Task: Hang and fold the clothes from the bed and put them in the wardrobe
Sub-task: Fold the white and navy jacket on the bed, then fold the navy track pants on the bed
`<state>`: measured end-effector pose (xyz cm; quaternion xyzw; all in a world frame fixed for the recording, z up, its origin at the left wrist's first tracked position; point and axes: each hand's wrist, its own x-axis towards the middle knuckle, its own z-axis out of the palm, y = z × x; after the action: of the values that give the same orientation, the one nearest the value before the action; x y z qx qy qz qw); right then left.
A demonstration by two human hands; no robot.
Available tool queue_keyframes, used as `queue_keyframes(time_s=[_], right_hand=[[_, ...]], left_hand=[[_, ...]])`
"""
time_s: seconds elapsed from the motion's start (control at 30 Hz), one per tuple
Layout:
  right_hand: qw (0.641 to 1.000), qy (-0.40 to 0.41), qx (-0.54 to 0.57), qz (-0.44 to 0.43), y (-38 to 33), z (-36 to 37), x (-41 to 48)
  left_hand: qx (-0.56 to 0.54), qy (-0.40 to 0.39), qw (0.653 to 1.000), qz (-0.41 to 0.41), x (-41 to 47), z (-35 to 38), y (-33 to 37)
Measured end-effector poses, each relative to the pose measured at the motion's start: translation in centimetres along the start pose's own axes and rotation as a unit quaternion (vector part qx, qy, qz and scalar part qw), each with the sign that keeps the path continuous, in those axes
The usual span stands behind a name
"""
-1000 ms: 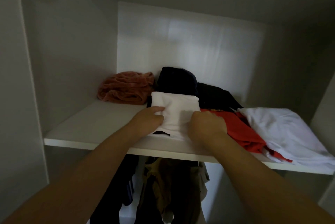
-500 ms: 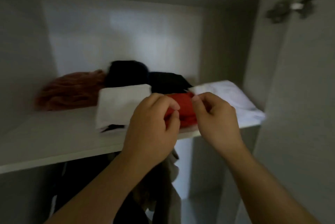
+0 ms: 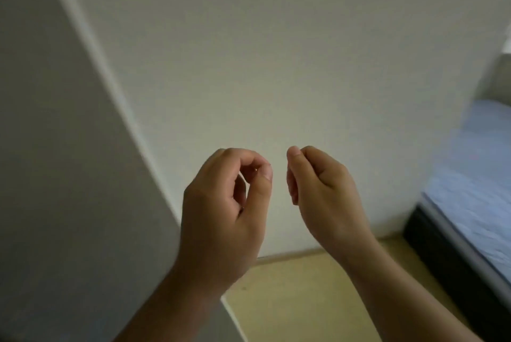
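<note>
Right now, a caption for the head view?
Left hand and right hand, empty, loosely curled before a white wall; bed at right.

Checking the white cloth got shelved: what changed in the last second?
Both hands let go of the white cloth on the shelf and drew back; the left hand and right hand are empty. The view swung right toward the bed. Both stay raised, side by side.
</note>
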<state>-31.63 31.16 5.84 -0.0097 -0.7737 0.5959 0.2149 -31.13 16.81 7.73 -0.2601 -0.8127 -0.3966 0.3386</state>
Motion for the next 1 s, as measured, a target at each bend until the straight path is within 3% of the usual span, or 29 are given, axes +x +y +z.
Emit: queue_keyframes(time_s=[0.3, 0.6, 1.0], right_hand=[[0.964, 0.243, -0.08, 0.065, 11.4, -27.6, 5.9], [0.918, 0.34, -0.152, 0.139, 18.8, -46.5, 6.7], [0.833, 0.426, -0.251, 0.247, 29.7, -68.1, 10.4]], left_hand=[[-0.166, -0.176, 0.97, 0.021, 4.9, 28.4, 11.1], [-0.272, -0.331, 0.903, -0.012, 6.5, 49.8, 20.0], [-0.327, -0.482, 0.813, -0.007, 7.3, 78.6, 29.7]])
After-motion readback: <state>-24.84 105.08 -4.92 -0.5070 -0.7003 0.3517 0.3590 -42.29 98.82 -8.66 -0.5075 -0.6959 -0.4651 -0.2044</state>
